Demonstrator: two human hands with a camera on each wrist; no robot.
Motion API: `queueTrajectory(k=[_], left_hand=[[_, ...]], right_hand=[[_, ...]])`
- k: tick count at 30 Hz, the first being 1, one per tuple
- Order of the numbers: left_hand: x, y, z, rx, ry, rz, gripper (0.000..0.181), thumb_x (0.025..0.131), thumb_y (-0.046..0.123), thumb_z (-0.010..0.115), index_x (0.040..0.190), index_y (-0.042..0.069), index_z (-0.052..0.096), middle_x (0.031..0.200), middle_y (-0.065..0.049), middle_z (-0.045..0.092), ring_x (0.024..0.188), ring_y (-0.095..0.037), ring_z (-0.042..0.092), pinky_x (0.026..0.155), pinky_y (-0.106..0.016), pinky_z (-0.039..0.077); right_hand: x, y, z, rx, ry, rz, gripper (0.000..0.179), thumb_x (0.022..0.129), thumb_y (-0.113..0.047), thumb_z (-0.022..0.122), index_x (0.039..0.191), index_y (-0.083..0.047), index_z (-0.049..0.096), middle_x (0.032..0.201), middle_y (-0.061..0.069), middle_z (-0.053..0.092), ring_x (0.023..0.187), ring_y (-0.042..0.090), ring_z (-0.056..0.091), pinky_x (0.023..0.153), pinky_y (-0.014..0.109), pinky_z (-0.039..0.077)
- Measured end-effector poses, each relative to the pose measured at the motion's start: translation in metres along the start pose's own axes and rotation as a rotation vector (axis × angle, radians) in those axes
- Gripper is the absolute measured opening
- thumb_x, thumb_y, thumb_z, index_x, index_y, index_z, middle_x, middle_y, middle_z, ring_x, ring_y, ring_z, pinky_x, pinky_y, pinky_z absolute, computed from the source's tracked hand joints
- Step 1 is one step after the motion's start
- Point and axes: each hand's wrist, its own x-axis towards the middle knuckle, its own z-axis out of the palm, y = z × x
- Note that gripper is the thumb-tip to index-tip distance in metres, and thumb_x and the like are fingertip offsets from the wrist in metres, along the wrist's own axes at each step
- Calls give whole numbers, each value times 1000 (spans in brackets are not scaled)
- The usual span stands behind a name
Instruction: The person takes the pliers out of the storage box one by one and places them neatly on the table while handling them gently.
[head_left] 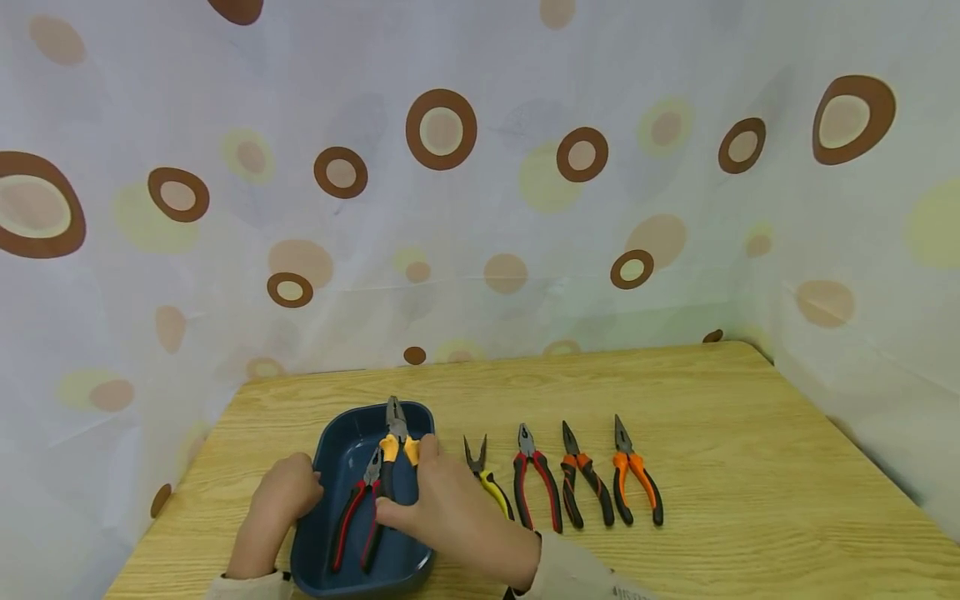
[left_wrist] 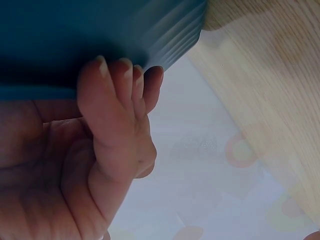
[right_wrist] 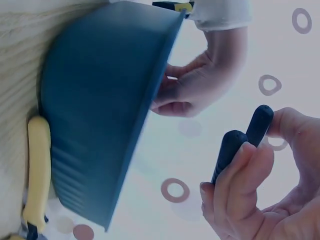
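A dark blue tray (head_left: 352, 440) stands at the left part of the table. My left hand (head_left: 281, 492) pinches its left rim, and the left wrist view shows curled fingers (left_wrist: 102, 100) at the tray wall (left_wrist: 115, 30). Above the tray, my right hand (head_left: 457, 512) grips combination pliers (head_left: 395, 421) with yellow and black handles, jaws pointing away from me. Their dark handle ends (right_wrist: 230, 150) stick out of the right hand (right_wrist: 250, 195) in the right wrist view. Inside the tray lie red-and-black pliers (head_left: 349, 518), partly hidden behind the held pair.
Right of the tray is a row of pliers: a yellow-handled long-nose pair (head_left: 491, 487) partly behind my right hand, a red-and-black pair (head_left: 527, 454), a black-and-orange pair (head_left: 573, 457) and an orange long-nose pair (head_left: 628, 463). Behind the wooden table (head_left: 750, 467) hangs a patterned sheet (head_left: 495, 208).
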Motion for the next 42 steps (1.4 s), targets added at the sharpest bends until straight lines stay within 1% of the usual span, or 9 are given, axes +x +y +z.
queueTrajectory(k=[2,6,10,19,26,33,38,40,42], left_hand=[[0,0,0,1,4,3,17,89,2,54,83,-12,60,74,-17,61,59,-24,58,53,-36,50],[-1,0,-1,1,5,3,16,89,2,54,82,-11,61,72,-15,59,60,-23,56,56,-37,49],[-1,0,-1,1,0,-2,16,89,2,54,82,-11,61,71,-14,58,60,-23,55,56,-37,49],[-2,1,-2,0,-4,-22,18,90,3,53,87,-13,61,74,-16,60,59,-23,56,53,-36,49],[-3,2,-2,-5,4,-32,18,90,3,53,88,-14,60,73,-17,59,55,-23,57,48,-33,49],[-3,2,-1,0,5,-37,18,90,3,53,86,-13,60,71,-16,58,55,-23,56,48,-33,49],[-3,2,-1,-3,-4,-48,19,90,3,52,88,-13,60,71,-15,58,54,-22,56,47,-33,49],[-3,2,-1,-6,-6,-51,19,91,3,52,88,-14,61,70,-15,57,54,-22,56,47,-33,49],[-3,2,-1,-10,-5,-53,19,91,3,52,87,-14,61,70,-15,57,53,-22,56,47,-33,49]], right_hand=[[-3,2,-6,14,5,4,76,80,-42,74,129,5,39,75,7,54,48,15,51,43,27,42],[-9,7,-16,34,9,15,83,80,-44,73,135,5,36,91,10,57,55,13,55,49,28,46],[-16,14,-25,33,14,9,77,80,-45,73,130,3,39,99,12,56,58,14,53,51,28,45],[-27,29,-41,10,60,29,69,81,-44,72,124,2,42,76,7,52,43,14,41,42,28,36],[-34,43,-51,-14,100,38,68,81,-42,72,123,3,44,79,10,58,43,12,36,42,28,34],[-44,53,-58,-90,149,120,71,80,-46,73,126,1,45,63,5,52,39,13,37,40,28,32],[-46,60,-64,-100,168,152,70,81,-45,73,128,0,45,65,6,53,38,13,37,40,28,32],[-46,63,-68,-105,184,155,67,81,-44,73,125,0,46,76,6,58,40,13,36,40,28,31],[-46,66,-71,-113,193,166,65,82,-43,72,124,-1,47,70,6,56,41,12,33,40,27,29]])
